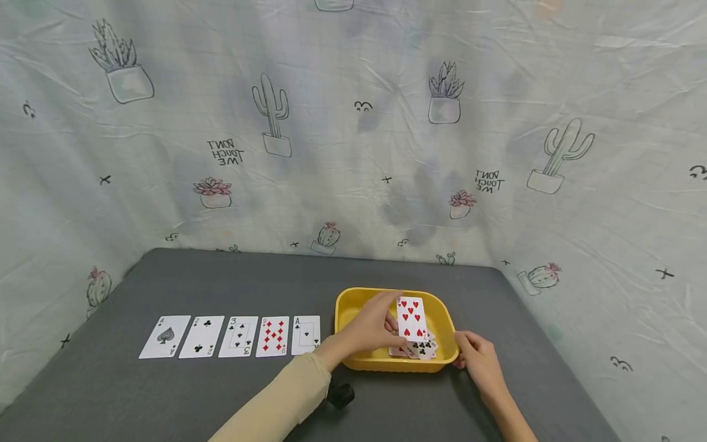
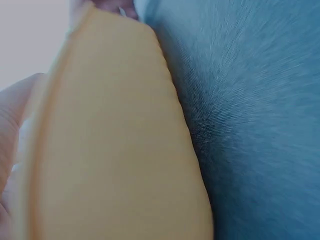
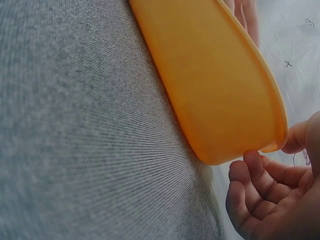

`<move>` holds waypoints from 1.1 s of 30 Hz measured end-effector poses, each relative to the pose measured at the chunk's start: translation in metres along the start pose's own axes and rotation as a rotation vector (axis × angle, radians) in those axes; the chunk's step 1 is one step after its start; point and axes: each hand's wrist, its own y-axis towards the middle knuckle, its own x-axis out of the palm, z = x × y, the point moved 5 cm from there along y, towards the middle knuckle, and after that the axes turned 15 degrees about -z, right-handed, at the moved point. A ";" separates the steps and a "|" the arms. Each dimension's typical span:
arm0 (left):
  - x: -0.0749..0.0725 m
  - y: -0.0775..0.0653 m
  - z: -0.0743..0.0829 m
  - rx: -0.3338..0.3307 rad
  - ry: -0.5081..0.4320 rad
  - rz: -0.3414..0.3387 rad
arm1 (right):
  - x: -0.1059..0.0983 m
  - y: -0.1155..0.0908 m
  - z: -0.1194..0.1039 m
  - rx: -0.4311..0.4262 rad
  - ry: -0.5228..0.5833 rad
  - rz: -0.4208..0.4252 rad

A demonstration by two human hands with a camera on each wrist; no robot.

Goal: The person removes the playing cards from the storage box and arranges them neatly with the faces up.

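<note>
My left hand (image 1: 367,325) reaches over a yellow plastic tray (image 1: 353,363) and holds a seven of hearts (image 1: 412,319) face up between thumb and fingers. Under that card, several loose playing cards (image 1: 424,350) lie overlapping in the tray, one of them a club card. At the tray's right end, my right hand (image 1: 479,359) pinches the rim, thumb at the top edge and fingertips below it in the right wrist view. The tray's outer wall (image 2: 120,125) fills much of the left wrist view and hides most of the left hand there.
Left of the tray, several cards lie face up in a row: ace of spades (image 1: 166,337), two of clubs (image 1: 201,337), three of clubs (image 1: 238,337), nine of diamonds (image 1: 272,336), ace of clubs (image 1: 305,334). A small black object (image 1: 340,396) shows beside the left sleeve. Patterned cloth (image 1: 353,153) hangs behind the table.
</note>
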 end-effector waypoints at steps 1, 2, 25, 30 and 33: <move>-0.004 -0.007 0.004 0.023 0.002 0.016 | 0.000 0.000 0.000 0.001 0.000 0.001; -0.008 -0.015 0.008 0.037 0.006 0.028 | 0.000 0.000 -0.001 0.001 0.001 0.003; -0.132 -0.241 -0.036 -0.059 0.311 0.233 | 0.006 0.002 -0.001 0.005 0.008 -0.012; -0.173 -0.296 -0.055 -0.173 0.499 0.300 | 0.005 -0.001 -0.005 0.000 0.012 -0.008; -0.195 -0.324 -0.067 -0.268 0.536 0.345 | 0.004 -0.002 -0.006 0.002 0.008 -0.010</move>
